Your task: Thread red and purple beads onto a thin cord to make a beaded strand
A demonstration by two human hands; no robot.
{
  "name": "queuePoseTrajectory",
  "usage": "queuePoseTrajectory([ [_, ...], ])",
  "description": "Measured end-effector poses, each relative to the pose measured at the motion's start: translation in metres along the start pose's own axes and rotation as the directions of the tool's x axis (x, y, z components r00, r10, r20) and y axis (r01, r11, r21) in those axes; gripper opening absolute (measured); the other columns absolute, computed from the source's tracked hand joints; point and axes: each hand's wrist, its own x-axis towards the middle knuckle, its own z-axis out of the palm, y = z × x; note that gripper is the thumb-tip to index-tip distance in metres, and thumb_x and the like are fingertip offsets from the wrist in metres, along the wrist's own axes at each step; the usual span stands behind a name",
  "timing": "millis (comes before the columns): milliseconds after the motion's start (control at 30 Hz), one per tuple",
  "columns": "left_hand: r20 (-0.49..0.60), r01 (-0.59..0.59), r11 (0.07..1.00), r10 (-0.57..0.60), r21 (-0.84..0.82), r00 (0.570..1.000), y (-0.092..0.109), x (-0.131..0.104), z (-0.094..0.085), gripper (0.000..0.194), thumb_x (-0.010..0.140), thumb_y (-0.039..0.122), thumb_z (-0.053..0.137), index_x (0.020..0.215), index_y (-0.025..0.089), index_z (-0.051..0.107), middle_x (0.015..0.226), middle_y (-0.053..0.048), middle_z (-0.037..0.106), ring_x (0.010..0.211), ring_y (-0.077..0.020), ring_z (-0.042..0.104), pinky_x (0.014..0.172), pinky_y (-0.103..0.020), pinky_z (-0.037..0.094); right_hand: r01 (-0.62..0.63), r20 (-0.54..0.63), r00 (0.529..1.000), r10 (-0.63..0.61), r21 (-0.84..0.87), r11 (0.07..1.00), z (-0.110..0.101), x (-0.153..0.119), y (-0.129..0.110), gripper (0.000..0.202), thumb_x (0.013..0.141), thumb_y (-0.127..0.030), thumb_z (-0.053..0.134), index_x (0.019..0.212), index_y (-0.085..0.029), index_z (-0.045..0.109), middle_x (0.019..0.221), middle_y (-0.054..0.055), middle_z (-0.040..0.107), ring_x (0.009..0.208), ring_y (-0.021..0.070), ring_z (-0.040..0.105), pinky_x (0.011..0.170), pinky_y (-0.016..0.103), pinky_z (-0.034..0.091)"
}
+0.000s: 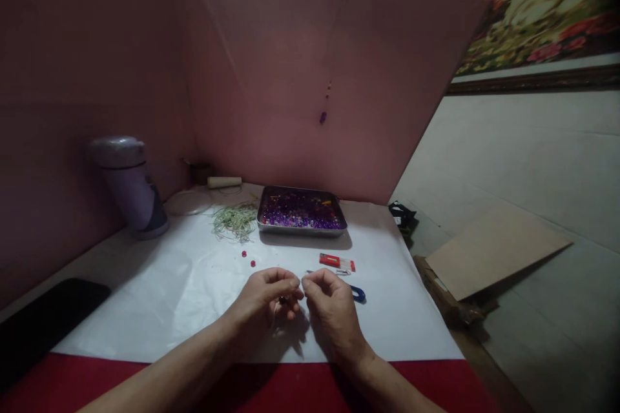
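My left hand (pixel 271 297) is closed in a pinch, thumb against forefinger, and a small dark bead-like thing (pixel 281 300) shows among its curled fingers. Almost touching it, my right hand (pixel 334 310) pinches too, its fingertips meeting the left ones. Whatever lies between the fingertips is too small to make out. Just beyond my right hand, a blue-handled tool (pixel 359 294) lies partly hidden under it. Past that are a small metal piece (pixel 343 272) and a red packet (pixel 330 261) of what look like needles. Two red beads (pixel 252 263) rest on the white sheet beyond my left hand.
A metal tray (pixel 303 231) of purple beads stands at the back, beside a tangle of pale green thread (pixel 235 222). Further left are a wooden roller (pixel 225 182) and a lilac flask (pixel 130 190). A beaded strand (pixel 323 117) hangs before the pink panel (pixel 271 77).
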Motion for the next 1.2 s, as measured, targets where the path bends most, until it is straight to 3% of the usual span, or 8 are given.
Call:
queuePoseTrajectory([
  [267,-0.072,-0.038,0.999,0.04,0.024,0.997,0.002,0.006,-0.004,0.018,0.065,0.024,0.072,0.066,0.011,0.058,0.061,-0.003,0.063,0.043,-0.007,0.051,0.038,-0.016,0.037,0.029,-0.047,0.998,-0.041,-0.227,0.973,-0.004,0.002,-0.002,0.013,0.071,-0.02,0.061,0.06,-0.018,0.055,0.052,-0.004,0.051,0.051,0.0123,0.044,0.051,0.024,0.036],
  [400,-0.093,-0.021,0.998,0.026,0.055,0.995,0.005,0.004,-0.004,0.02,0.064,0.026,0.072,0.065,0.013,0.057,0.06,-0.002,0.061,0.04,-0.0069,0.047,0.033,-0.017,0.034,0.172,-0.097,0.972,-0.213,-0.325,0.93,-0.008,0.003,-0.01,0.008,0.079,-0.026,0.057,0.074,-0.02,0.06,0.069,0.0,0.058,0.065,0.0166,0.052,0.063,0.028,0.042],
  [467,-0.06,-0.022,0.996,0.027,0.087,0.998,0.004,0.003,-0.004,0.021,0.064,0.027,0.072,0.063,0.013,0.056,0.058,-0.001,0.06,0.037,-0.0061,0.044,0.031,-0.017,0.033,0.269,0.002,0.956,-0.293,-0.401,0.876,-0.008,0.001,-0.015,0.012,0.082,-0.028,0.057,0.089,-0.021,0.063,0.091,0.004,0.059,0.081,0.0192,0.055,0.07,0.029,0.043],
  [533,-0.021,-0.037,0.992,0.04,0.118,0.999,0.003,0.003,-0.004,0.021,0.065,0.027,0.071,0.062,0.013,0.056,0.057,0.0,0.059,0.035,-0.005,0.041,0.031,-0.017,0.032,0.318,0.107,0.947,-0.303,-0.457,0.831,-0.008,0.0,-0.018,0.012,0.082,-0.028,0.057,0.087,-0.021,0.065,0.103,0.007,0.055,0.093,0.0216,0.054,0.071,0.029,0.044],
  [667,0.037,-0.006,0.987,0.001,0.158,0.999,0.003,0.002,-0.004,0.019,0.069,0.026,0.068,0.062,0.013,0.057,0.054,0.0,0.058,0.033,-0.0045,0.04,0.031,-0.016,0.03,0.365,0.175,0.931,-0.322,-0.512,0.778,-0.009,0.002,-0.021,0.016,0.084,-0.023,0.051,0.07,-0.019,0.057,0.1,0.008,0.054,0.092,0.0218,0.054,0.071,0.03,0.043],
  [833,0.151,0.035,0.999,-0.04,0.039,0.988,0.016,-0.006,-0.002,0.012,0.072,0.02,0.063,0.064,0.013,0.057,0.06,-0.001,0.058,0.038,-0.0035,0.039,0.03,-0.013,0.026,0.573,0.336,0.814,-0.473,-0.594,0.565,-0.021,0.016,-0.023,0.015,0.085,-0.012,0.047,0.073,-0.02,0.053,0.093,0.007,0.057,0.094,0.0215,0.051,0.084,0.035,0.038],
  [1033,0.19,0.145,0.985,-0.125,-0.094,0.974,0.03,-0.013,-0.001,0.012,0.073,0.02,0.062,0.065,0.012,0.057,0.061,-0.001,0.056,0.038,-0.0019,0.04,0.031,-0.012,0.024,0.422,0.217,0.848,-0.484,-0.828,0.369,-0.044,0.039,-0.014,0.017,0.085,-0.011,0.047,0.071,-0.02,0.054,0.084,0.006,0.058,0.083,0.0218,0.051,0.076,0.035,0.039],
  [1200,0.144,0.158,0.982,-0.143,-0.1,0.979,0.029,-0.011,-0.002,0.015,0.073,0.021,0.063,0.065,0.011,0.056,0.06,-0.001,0.054,0.04,-0.002,0.041,0.031,-0.011,0.023,0.302,0.09,0.872,-0.481,-0.872,0.385,-0.052,0.046,-0.015,0.017,0.083,-0.011,0.047,0.072,-0.018,0.058,0.085,0.008,0.058,0.08,0.023,0.052,0.074,0.037,0.04],
])
